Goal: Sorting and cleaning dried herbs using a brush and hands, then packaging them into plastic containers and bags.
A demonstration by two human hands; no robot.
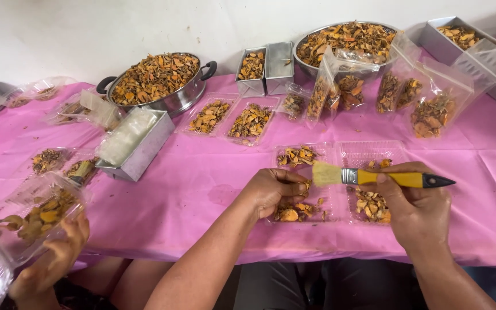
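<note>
Yellow-handled brush (374,177), pale bristles, in right hand (417,209) fingers' grasp; left hand (271,189) fingers pinching an orange dried slice (304,186).

I see a pink tablecloth (190,183) along a white wall. A two-handled steel pot (170,100) and a round metal bowl (305,63) hold dried orange slices; filled clear bags (431,106) stand at right, rectangular metal tins (279,66) between them.
</note>
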